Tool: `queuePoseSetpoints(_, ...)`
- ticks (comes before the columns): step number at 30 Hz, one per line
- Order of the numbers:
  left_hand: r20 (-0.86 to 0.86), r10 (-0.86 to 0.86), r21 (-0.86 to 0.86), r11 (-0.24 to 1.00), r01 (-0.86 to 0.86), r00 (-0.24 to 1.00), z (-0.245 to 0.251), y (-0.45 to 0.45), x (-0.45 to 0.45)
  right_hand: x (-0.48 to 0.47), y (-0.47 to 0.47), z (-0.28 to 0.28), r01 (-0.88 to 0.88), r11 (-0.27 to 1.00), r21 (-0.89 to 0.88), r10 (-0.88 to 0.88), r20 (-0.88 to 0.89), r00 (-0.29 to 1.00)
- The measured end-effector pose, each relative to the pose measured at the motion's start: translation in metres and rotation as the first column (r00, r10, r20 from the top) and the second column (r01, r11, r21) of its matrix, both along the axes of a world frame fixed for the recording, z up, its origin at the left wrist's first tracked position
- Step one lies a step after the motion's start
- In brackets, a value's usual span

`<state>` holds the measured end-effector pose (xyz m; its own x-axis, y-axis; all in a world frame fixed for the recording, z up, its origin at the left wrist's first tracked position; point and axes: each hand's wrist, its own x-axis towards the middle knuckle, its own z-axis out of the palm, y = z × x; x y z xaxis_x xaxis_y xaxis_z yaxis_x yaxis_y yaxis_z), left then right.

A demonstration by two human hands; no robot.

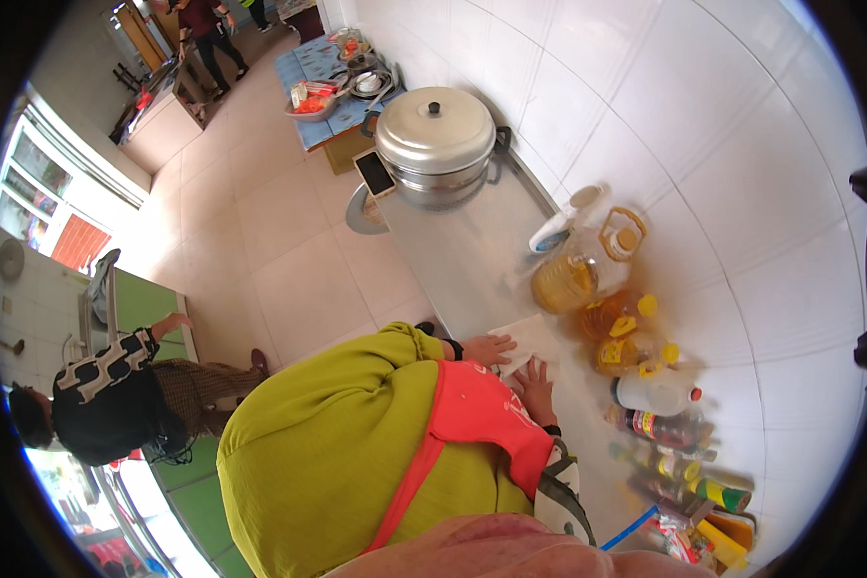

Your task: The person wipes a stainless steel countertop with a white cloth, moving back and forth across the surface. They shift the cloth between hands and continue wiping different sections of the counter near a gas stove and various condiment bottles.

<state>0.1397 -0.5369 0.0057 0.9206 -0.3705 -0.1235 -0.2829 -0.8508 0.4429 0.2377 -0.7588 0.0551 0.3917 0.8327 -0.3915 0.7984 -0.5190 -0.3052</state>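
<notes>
A white cloth lies spread on the stainless steel counter in front of me. My left hand rests flat on its near left part, fingers extended. Beside it, my right hand is spread out with its fingertips at the cloth's lower edge. Both palms face down, and neither hand appears to grasp the cloth. Past the cloth, against the wall, stand a large jug of cooking oil, a smaller oil bottle and a white spray bottle.
A lidded steamer pot and a phone occupy the counter's far left end. Several seasoning bottles line the wall to my right. A blue-covered table holds bowls. One person stands behind me, another farther away.
</notes>
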Motion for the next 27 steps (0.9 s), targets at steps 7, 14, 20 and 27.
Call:
queuePoseSetpoints(7, 0.006, 0.105, -0.035, 0.994, -0.104, 0.994, -0.001, 0.092, -0.004, 0.014, 0.088, -0.004, -0.048, 0.999, 0.01, 0.048, -0.014, 0.999)
queuePoseSetpoints(14, 0.029, 0.339, -0.084, 0.938, -0.336, 0.94, 0.012, 0.203, -0.012, 0.025, 0.2, -0.007, -0.149, 0.987, 0.055, 0.15, -0.002, 0.989)
queuePoseSetpoints(20, -0.012, 0.523, 0.02, 0.852, -0.523, 0.852, 0.027, 0.274, -0.039, 0.034, 0.296, -0.016, -0.327, 0.942, 0.078, 0.324, 0.043, 0.945)
queuePoseSetpoints(27, -0.011, 0.6, 0.123, 0.795, -0.595, 0.8, 0.028, 0.31, -0.07, 0.022, 0.347, -0.02, -0.397, 0.914, 0.08, 0.397, 0.02, 0.918)
